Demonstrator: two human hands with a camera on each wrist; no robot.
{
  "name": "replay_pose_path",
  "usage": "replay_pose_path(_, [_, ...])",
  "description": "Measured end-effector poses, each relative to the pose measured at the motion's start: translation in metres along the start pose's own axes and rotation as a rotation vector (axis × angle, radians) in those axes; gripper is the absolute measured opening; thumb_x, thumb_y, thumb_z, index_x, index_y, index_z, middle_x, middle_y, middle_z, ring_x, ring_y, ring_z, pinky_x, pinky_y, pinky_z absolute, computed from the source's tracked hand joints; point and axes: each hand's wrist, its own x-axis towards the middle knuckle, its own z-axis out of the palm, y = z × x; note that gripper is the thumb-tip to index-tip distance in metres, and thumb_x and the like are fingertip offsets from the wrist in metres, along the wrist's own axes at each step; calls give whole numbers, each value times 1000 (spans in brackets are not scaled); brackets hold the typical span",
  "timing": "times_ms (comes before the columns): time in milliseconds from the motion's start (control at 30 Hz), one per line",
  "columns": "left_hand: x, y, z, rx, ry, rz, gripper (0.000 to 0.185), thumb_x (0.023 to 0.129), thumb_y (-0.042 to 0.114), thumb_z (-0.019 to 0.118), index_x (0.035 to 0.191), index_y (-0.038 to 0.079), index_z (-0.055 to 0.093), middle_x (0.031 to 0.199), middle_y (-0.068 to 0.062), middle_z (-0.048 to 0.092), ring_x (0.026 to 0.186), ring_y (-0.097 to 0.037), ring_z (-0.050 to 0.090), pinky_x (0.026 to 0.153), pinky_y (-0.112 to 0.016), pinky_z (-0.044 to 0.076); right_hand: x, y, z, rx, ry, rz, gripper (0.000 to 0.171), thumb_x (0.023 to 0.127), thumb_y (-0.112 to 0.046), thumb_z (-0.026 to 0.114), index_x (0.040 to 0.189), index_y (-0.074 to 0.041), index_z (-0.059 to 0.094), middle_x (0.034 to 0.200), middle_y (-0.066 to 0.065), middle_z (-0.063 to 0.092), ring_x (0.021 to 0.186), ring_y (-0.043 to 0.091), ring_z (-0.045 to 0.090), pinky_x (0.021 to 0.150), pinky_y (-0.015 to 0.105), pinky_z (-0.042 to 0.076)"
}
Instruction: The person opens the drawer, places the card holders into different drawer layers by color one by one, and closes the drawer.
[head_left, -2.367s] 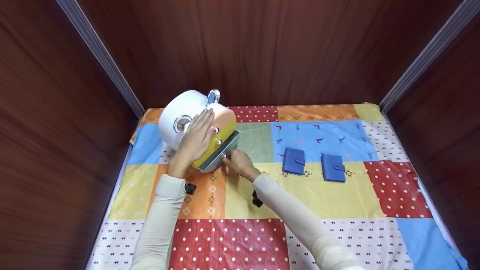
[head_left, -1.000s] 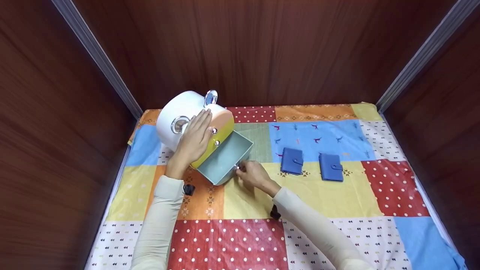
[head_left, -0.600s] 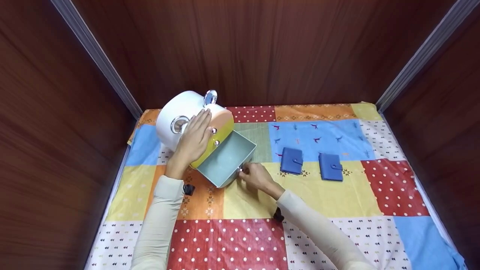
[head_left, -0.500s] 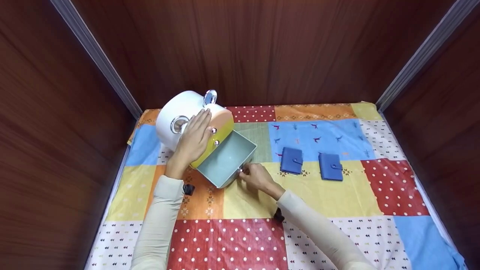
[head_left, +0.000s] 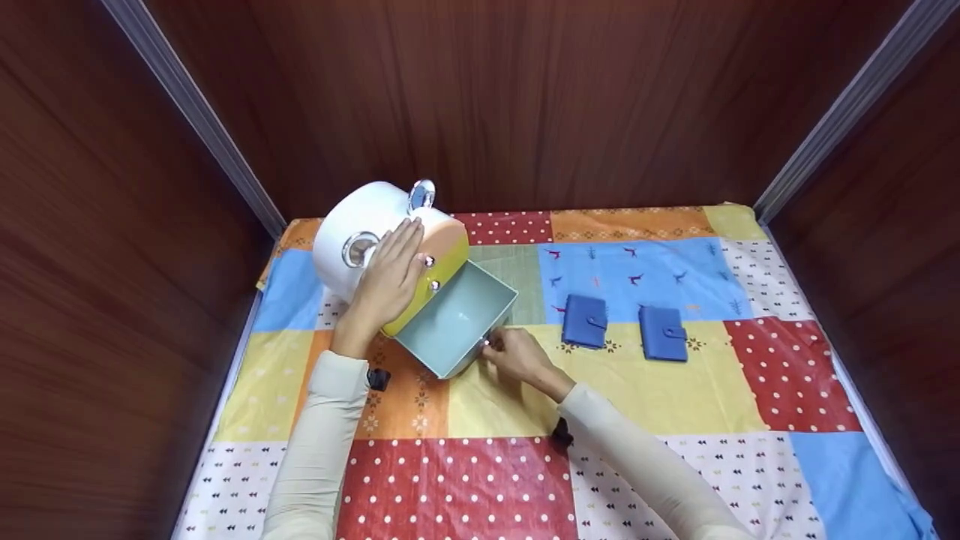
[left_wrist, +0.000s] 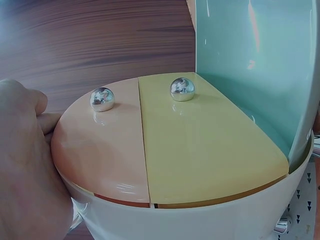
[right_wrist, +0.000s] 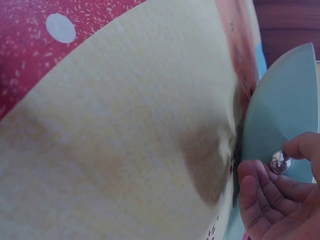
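Observation:
A rounded white storage box (head_left: 352,217) stands at the back left, its front split into a peach drawer (left_wrist: 100,155), a yellow drawer (left_wrist: 210,145) and a pale green drawer (head_left: 457,315). The green one is pulled out, and its inside shows bare. My left hand (head_left: 390,277) lies with straight fingers on the box's top, beside the peach front. With thumb and fingers, my right hand (head_left: 519,354) pinches the round silver knob (right_wrist: 280,162) on the green drawer's front. Two blue snap-closure card holders (head_left: 585,321) lie apart on the cloth, right of that hand.
A patchwork cloth (head_left: 457,487) covers the table. Dark wood-grain panels (head_left: 510,105) enclose the back and both sides. A silver ring-shaped part (head_left: 421,195) sticks up from the box's back edge.
The green drawer has slid out toward the lower right, drawn by my right hand on its knob. It moves only slightly in the last half second. My left hand stays on the box.

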Motion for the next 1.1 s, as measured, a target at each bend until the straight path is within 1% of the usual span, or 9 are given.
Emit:
replay_pose_path(267, [1, 1, -1, 12, -9, -3, 57, 116, 29, 33, 169, 6, 27, 177, -10, 25, 167, -29, 18, 139, -44, 8, 0, 0, -3, 43, -27, 9, 18, 102, -22, 69, 103, -5, 75, 96, 10, 78, 85, 22, 71, 79, 40, 63])
replay_pose_path(367, [1, 1, -1, 16, -16, -6, 57, 117, 30, 32, 169, 7, 26, 178, -9, 24, 167, -28, 17, 139, -44, 8, -1, 0, -5, 55, -46, 11, 18, 103, -22, 68, 104, -5, 75, 98, 10, 79, 86, 21, 71, 79, 38, 63])
replay_pose_path(500, [1, 2, -1, 19, -22, -9, 57, 117, 30, 31, 169, 7, 26, 178, -9, 24, 167, -28, 17, 139, -43, 7, -2, 0, -13, 109, -81, 24, 20, 105, -22, 67, 110, -4, 74, 102, 12, 79, 82, 23, 75, 72, 34, 64])
replay_pose_path(600, [0, 3, -1, 22, -17, -9, 57, 117, 30, 32, 169, 7, 26, 178, -9, 24, 167, -28, 17, 139, -43, 8, -2, 1, -22, 149, -87, 33, 22, 105, -21, 67, 115, -2, 74, 104, 13, 79, 80, 26, 77, 70, 31, 64])
replay_pose_path(733, [0, 3, -2, 22, -10, -8, 57, 117, 30, 33, 168, 7, 27, 178, -9, 25, 167, -28, 17, 139, -43, 8, 0, 5, -36, 150, -53, 48, 22, 105, -20, 68, 117, -2, 74, 108, 14, 79, 84, 25, 77, 75, 32, 64])
replay_pose_path(833, [0, 3, -2, 19, -2, -1, 57, 116, 29, 34, 168, 6, 28, 177, -9, 26, 167, -28, 18, 139, -43, 9, 1, 9, -46, 133, -20, 56, 22, 104, -19, 68, 117, -2, 75, 111, 14, 79, 90, 26, 76, 81, 38, 65])
replay_pose_path(900, [0, 3, -2, 15, 9, 5, 56, 116, 27, 35, 168, 5, 29, 177, -10, 27, 167, -29, 20, 139, -44, 10, 2, 10, -52, 129, 0, 55, 23, 104, -18, 68, 117, -1, 75, 112, 15, 80, 96, 29, 76, 85, 42, 65])
replay_pose_path(933, [0, 3, -2, 14, 13, 8, 56, 116, 27, 36, 167, 5, 30, 177, -10, 28, 167, -29, 20, 139, -44, 10, 2, 11, -55, 115, 10, 53, 23, 104, -19, 68, 117, -1, 75, 112, 15, 80, 98, 29, 76, 88, 43, 65])
replay_pose_path(1100, [1, 3, -1, 16, 14, 8, 56, 116, 27, 36, 167, 5, 30, 177, -10, 28, 167, -29, 20, 139, -43, 10, 2, 17, -67, 106, 39, 56, 24, 103, -18, 69, 118, 1, 74, 114, 17, 79, 103, 33, 75, 94, 47, 64])
